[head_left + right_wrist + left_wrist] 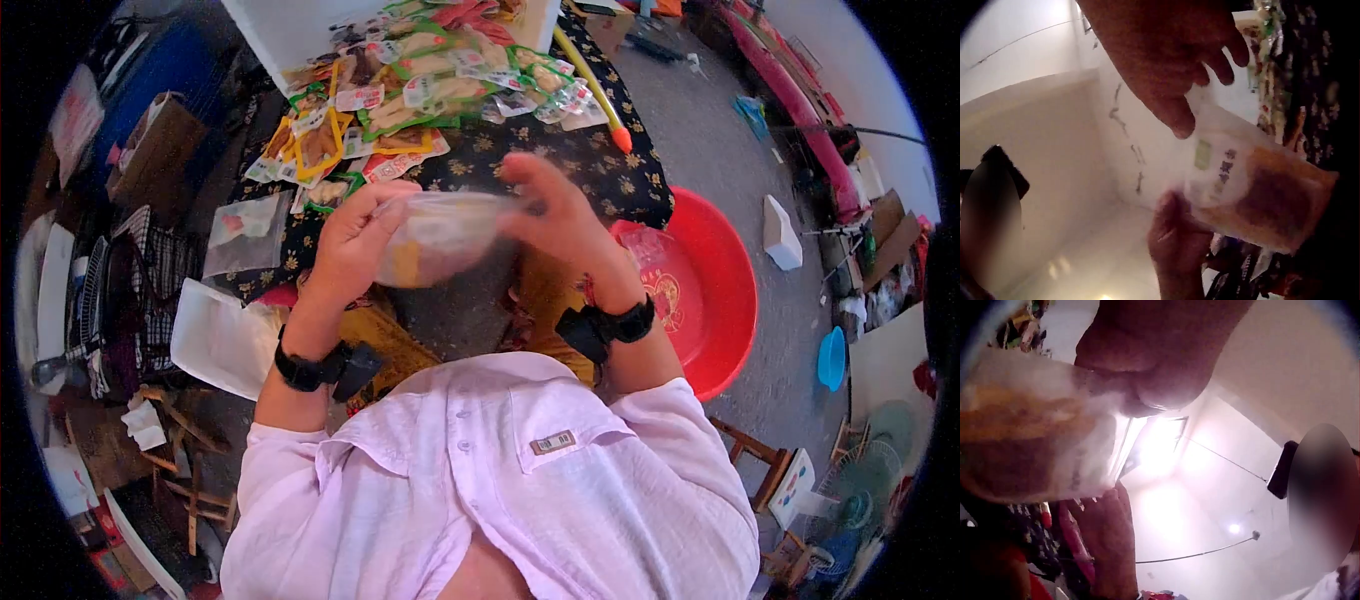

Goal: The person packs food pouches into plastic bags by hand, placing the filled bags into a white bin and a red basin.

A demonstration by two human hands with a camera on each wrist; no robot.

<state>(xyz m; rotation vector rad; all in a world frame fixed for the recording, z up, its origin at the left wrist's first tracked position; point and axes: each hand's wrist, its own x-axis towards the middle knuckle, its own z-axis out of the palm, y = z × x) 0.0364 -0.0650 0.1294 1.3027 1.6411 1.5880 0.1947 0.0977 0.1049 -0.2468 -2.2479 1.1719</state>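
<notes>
In front of the person's chest, the left hand grips one end of a translucent plastic food packet, blurred in the head view. The right wrist view shows the packet with a small green label, dark printed characters, and yellow and dark brown colouring. There, the left hand pinches its edge. At the packet's other end is the right hand, its fingers loosely bent and spread. In the right wrist view, the right hand's thumb lies right at the packet's upper edge, with nothing gripped.
Many food packets are heaped on a dark flowered cloth ahead, before a white box. A clear bag lies at the cloth's left edge. A white bin stands left, a red basin right.
</notes>
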